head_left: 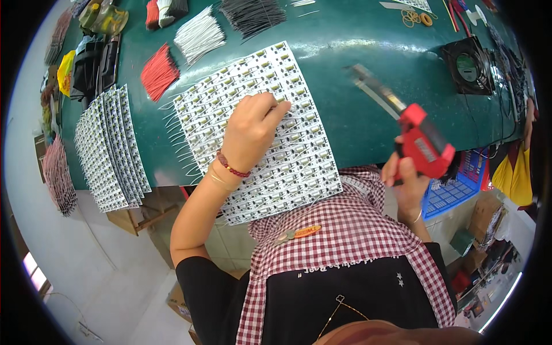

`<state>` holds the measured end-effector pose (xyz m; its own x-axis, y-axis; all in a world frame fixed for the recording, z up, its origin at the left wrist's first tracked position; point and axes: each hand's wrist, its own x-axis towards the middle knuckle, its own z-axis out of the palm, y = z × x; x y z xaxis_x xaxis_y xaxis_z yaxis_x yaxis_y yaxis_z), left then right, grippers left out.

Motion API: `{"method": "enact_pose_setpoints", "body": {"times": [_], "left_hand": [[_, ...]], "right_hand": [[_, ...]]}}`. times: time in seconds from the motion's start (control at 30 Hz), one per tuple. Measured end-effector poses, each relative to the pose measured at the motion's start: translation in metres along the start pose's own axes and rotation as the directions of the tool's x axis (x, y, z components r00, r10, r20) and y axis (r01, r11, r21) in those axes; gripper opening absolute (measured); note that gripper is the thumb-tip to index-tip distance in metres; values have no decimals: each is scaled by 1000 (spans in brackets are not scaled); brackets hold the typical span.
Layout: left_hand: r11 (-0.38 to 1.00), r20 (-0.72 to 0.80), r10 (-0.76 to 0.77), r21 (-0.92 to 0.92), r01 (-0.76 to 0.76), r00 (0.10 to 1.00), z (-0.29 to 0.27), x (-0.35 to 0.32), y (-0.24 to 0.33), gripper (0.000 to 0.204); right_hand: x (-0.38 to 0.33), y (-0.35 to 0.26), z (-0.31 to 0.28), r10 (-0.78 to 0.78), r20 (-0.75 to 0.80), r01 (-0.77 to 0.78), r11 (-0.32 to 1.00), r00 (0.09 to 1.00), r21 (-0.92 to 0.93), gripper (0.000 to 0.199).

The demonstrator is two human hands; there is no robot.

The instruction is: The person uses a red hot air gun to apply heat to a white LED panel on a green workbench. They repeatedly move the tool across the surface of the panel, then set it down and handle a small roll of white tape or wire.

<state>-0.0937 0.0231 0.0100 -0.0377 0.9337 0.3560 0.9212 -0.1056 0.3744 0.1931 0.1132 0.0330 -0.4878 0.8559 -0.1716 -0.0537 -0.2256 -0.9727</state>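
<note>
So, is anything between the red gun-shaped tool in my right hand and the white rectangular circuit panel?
Nothing visible: only green tabletop shows between the red tool and the panel; your left hand covers its middle.

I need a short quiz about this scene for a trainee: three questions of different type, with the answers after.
1. What does the right hand hold?
2. True or false: the left hand is over the fan.
3. What colour is the basket at the right? A) red B) blue C) white

Key:
1. A red tool.
2. False; it is over the board sheet.
3. B
</note>
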Motion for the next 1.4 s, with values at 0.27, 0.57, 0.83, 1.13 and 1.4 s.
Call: {"method": "enact_pose_setpoints", "body": {"times": [0.27, 0.57, 0.83, 1.13, 1.4], "left_hand": [[998, 18, 5, -63, -4, 1000, 4, -1, -5, 24], [996, 17, 5, -84, -4, 1000, 7, 0, -8, 25], [998, 37, 37, -55, -35, 999, 3, 4, -3, 26], [998, 84, 66, -20, -65, 994, 0, 3, -3, 19], [997, 35, 62, -50, -60, 997, 0, 4, -3, 25]], "right_hand": [[-24, 21, 8, 203, 224, -181, 976, 953, -118, 47], [-24, 22, 5, 273, 283, -238, 959, 919, -151, 39], [-30, 37, -5, 236, 336, -104, 925, 912, -365, 31], [-29, 31, 2, 137, 345, -27, 952, 928, -304, 27], [-30, 31, 1, 186, 319, -50, 919, 929, -391, 19]]}}
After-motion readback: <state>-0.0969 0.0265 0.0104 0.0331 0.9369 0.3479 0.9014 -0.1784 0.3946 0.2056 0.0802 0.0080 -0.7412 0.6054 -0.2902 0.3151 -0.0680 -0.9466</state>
